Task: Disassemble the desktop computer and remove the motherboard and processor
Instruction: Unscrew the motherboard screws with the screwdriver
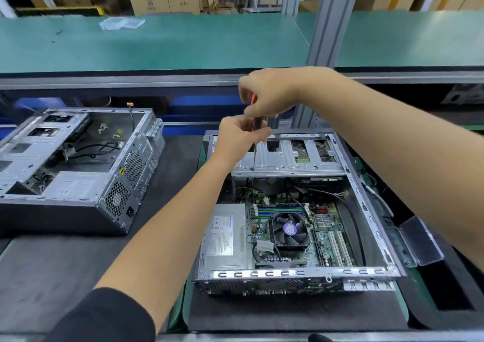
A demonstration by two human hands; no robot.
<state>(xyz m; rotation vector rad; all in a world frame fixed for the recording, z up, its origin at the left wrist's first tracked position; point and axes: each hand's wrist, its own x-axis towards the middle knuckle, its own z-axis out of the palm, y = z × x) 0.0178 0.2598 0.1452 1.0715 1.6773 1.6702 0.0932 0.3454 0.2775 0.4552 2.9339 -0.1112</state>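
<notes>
Both hands, left hand (242, 134) and right hand (267, 92), grip a screwdriver (255, 142) upright, tip on the drive cage (288, 155) of the open computer case (366, 210).

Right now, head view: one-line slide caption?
Both hands, left hand and right hand, hold a screwdriver upright on a screw in the drive cage of the open computer.

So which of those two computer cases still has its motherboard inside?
The right case, the one under the hands: its green motherboard and black fan show. The left case shows a bare metal floor with loose cables.
</notes>
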